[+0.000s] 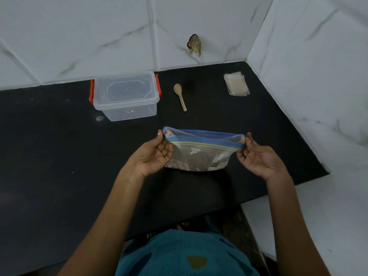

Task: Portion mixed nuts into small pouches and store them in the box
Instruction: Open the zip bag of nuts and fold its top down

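Left hand (153, 154) and right hand (258, 159) pinching zip bag (199, 154) ends, lidded box (125, 96), sticker (129, 111) unreadable

Counter (49, 156) with walls (99, 36) behind and on the right. Along the back: lidded box (127, 96), spoon (180, 96), pouches (237, 84), well apart, with gaps between. A bag (199, 154) pinched by left hand (153, 154) and right hand (258, 160) blocks the middle. Open counter lies to its left.
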### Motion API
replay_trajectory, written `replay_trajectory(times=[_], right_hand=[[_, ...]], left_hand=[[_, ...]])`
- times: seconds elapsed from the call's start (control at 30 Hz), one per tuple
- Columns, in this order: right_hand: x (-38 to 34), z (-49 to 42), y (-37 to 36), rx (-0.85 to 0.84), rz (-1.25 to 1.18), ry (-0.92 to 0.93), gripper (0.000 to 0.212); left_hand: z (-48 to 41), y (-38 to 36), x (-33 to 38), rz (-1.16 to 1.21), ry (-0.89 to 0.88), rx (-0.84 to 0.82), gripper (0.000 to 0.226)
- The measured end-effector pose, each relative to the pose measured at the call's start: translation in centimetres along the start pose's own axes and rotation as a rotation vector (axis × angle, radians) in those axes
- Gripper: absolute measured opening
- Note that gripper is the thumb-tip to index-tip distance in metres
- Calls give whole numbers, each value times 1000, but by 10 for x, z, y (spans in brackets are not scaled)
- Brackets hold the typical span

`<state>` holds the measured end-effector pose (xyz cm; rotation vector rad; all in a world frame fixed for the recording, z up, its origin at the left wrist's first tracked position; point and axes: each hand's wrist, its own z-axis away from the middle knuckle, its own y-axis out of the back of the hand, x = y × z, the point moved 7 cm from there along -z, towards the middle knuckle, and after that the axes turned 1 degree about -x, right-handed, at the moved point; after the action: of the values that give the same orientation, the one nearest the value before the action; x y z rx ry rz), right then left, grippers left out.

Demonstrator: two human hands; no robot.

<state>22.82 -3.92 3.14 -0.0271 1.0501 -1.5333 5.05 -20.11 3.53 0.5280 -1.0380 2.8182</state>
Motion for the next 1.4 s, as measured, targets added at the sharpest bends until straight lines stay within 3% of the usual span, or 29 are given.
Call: replay_trajectory(times=[0.13,0.27,0.5,0.67,0.73,0.83,1.0,1.27,1.37,1.4], right_hand=[[-4,2,-2,4,-45,31,65],[-2,8,-5,114,138,0,26],[2,12,-11,180,255,14,29],[-2,16,-11,275,696,131,40],[-5,19,-5,344,908,155,45],[0,22,1,327,1071,80,34],[13,25,-4,168,705,-77,11],[17,20,-10,61,73,-117,11],[19,14,-7,-13,-60,-94,59],[19,13,-7,-19,-95,-81,67]], left_hand=[[2,-4,2,-50,-28,-42,10],[5,-6,5,-218,-52,8,12],[7,-17,0,-365,-125,16,27],[9,-9,-9,-407,-113,32,30],[5,0,-13,-586,-101,75,34],[4,7,-18,-792,-50,95,29],[6,3,-20,-567,-37,-4,10],[4,-3,-12,-140,-70,-44,13],[2,-4,-16,-6,-76,-75,18],[1,-6,-18,35,-81,-80,20]])
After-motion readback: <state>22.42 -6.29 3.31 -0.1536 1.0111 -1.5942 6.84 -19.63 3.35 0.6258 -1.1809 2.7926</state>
